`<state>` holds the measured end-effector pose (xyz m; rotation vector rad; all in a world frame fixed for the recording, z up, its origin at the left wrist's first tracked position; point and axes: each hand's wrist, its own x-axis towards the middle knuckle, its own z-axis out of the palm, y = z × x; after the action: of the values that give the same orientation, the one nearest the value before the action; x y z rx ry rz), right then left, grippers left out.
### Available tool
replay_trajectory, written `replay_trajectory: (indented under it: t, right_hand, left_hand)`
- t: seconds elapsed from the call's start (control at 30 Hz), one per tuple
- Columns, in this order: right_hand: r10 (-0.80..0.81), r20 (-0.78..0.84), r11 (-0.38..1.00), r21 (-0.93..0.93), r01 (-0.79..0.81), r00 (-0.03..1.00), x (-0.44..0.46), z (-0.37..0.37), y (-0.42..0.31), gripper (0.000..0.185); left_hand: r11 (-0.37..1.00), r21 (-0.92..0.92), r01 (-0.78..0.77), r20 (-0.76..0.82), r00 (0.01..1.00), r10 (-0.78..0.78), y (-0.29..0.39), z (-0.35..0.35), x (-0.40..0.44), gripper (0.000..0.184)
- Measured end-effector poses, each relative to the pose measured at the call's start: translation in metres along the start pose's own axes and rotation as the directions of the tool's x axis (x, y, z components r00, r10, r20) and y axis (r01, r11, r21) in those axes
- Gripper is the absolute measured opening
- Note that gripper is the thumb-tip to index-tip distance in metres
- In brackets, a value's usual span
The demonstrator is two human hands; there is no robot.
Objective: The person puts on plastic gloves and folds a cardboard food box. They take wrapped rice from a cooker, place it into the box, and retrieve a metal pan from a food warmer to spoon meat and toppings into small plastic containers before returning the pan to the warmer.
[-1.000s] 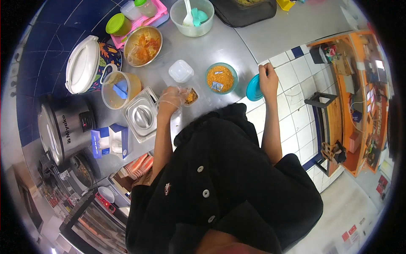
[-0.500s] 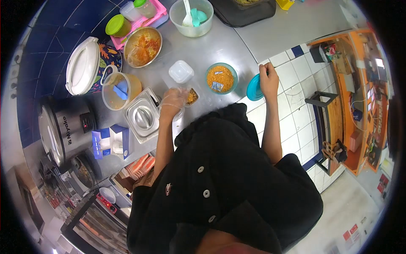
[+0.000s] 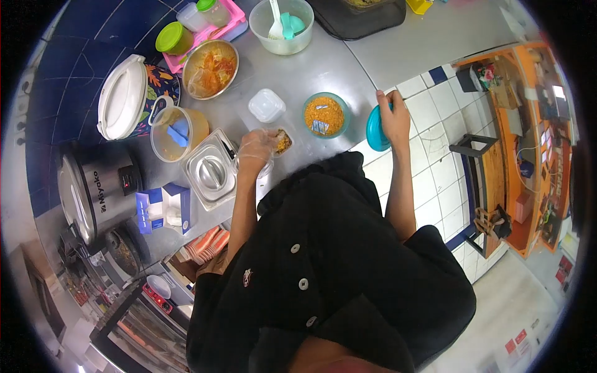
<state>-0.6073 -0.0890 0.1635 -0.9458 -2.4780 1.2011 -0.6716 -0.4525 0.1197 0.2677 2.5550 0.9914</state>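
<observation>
My left hand, in a clear plastic glove, curls its fingers at the left side of a small clear container with brown-yellow food in it. The fingertips are partly blurred by the glove. Just beyond lies a translucent white square lid or tub. To its right on the steel table stands a teal-rimmed round bowl full of orange-brown crumbs. Off the table's right edge, my right hand, bare, grips a round teal lid held on edge.
At left are a lidded steel food pan, a clear pitcher, a steel bowl of orange food, a rice cooker and a blue glove box. A tub with scoops and a black tray stand farther back.
My right hand has turned the teal lid slightly, and its fingers have shifted. My left hand has moved a little at the small container, where something pale now shows on the food.
</observation>
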Motion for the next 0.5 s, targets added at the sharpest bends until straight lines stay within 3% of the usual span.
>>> replay_trajectory:
  t: [0.07,0.17,0.27,0.33,0.4,0.5]
  right_hand:
    - [0.020,0.041,0.991,-0.134,-0.014,0.999,-0.005,-0.005,-0.021,0.057]
    - [0.007,0.144,0.994,-0.109,0.008,0.990,-0.003,-0.004,-0.038,0.069]
    - [-0.123,0.171,0.987,-0.086,0.139,0.978,-0.003,0.005,-0.056,0.071]
    - [-0.107,0.236,0.982,-0.129,0.140,0.966,-0.003,0.013,-0.072,0.071]
    - [-0.257,0.264,0.912,-0.252,0.324,0.930,-0.005,0.028,-0.084,0.071]
    - [-0.305,0.298,0.861,-0.320,0.396,0.904,-0.013,0.058,-0.093,0.068]
  left_hand:
    - [0.999,-0.019,0.038,0.018,0.999,-0.038,0.015,-0.007,-0.003,0.022]
    - [0.996,-0.053,0.068,0.036,0.997,-0.066,0.016,-0.007,-0.003,0.024]
    - [0.999,-0.036,0.022,0.007,1.000,-0.021,0.001,0.002,-0.001,0.025]
    - [1.000,-0.001,-0.018,-0.021,1.000,0.018,0.008,-0.002,-0.001,0.025]
    - [0.996,0.023,0.082,-0.014,0.997,-0.082,0.024,-0.010,-0.006,0.026]
    - [0.998,0.015,0.053,-0.038,0.998,-0.052,0.023,-0.011,-0.008,0.028]
